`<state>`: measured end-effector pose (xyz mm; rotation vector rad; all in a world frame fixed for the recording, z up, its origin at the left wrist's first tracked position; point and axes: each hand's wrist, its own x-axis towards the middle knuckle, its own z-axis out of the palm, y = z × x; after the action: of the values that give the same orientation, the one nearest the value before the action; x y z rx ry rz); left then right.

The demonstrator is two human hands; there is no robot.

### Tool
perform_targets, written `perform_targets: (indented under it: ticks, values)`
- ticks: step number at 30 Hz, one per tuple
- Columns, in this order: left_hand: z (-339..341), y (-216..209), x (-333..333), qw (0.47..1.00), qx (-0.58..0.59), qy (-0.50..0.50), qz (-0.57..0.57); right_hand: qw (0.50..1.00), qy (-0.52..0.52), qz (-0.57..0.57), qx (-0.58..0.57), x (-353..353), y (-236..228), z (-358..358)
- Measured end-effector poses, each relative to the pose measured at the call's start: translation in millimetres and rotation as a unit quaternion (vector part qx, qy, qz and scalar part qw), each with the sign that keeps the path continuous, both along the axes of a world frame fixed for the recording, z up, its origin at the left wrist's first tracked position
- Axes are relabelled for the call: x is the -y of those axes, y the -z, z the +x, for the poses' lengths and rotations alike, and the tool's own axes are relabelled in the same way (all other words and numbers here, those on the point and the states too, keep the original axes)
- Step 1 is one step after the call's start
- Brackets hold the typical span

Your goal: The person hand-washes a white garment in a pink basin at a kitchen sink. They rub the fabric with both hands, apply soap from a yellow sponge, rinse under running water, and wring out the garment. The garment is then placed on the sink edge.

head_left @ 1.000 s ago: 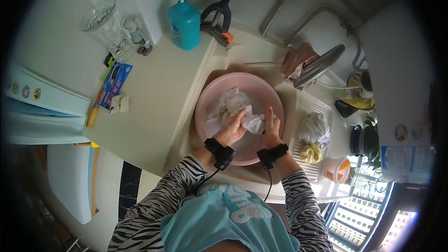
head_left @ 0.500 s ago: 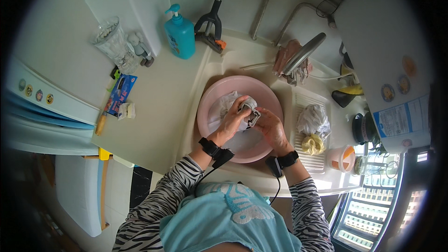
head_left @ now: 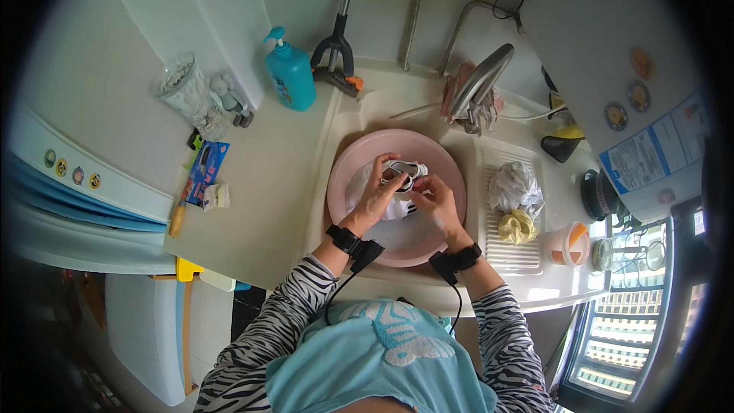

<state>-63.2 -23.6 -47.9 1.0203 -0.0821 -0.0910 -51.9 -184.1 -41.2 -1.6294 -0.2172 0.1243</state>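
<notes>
Over the pink basin (head_left: pixel 447 176) in the head view, both hands stayed on the small white-and-black cloth (head_left: pixel 403 173) — the left hand (head_left: pixel 376 197) and right hand (head_left: pixel 436 200) each had a closed grip on it, drawn closer together than half a second before, over the water.

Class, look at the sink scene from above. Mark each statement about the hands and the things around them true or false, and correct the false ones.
1. Both hands, left hand and right hand, hold a white cloth item over the pink basin. True.
2. The teal pump bottle stands inside the basin. False: it stands on the counter, left of the sink.
3. Crumpled cloths lie on the ribbed drainboard right of the basin. True.
4. The hands are bare at the wrists. False: each wears a black wristband.
</notes>
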Motion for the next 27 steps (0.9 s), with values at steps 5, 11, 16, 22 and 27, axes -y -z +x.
perform_targets:
  ticks: [5, 11, 16, 22, 27]
  values:
    - [5, 1, 0, 0.997, 0.023, -0.004, 0.067, 0.976, 0.044, -0.141, 0.162, 15, 11, 21]
    - [14, 4, 17, 0.99, -0.046, -0.122, 0.054, 0.991, 0.02, 0.128, -0.044, 3, 17, 25]
    - [22, 19, 33, 0.983, -0.093, -0.13, 0.086, 0.995, 0.086, -0.009, 0.052, -33, 11, 11]
    - [11, 58, 47, 0.978, -0.126, -0.11, 0.122, 0.94, 0.212, -0.255, 0.08, -46, 8, 14]
    - [22, 101, 35, 0.991, -0.062, -0.043, 0.114, 0.957, 0.128, -0.252, 0.06, -45, 19, 14]
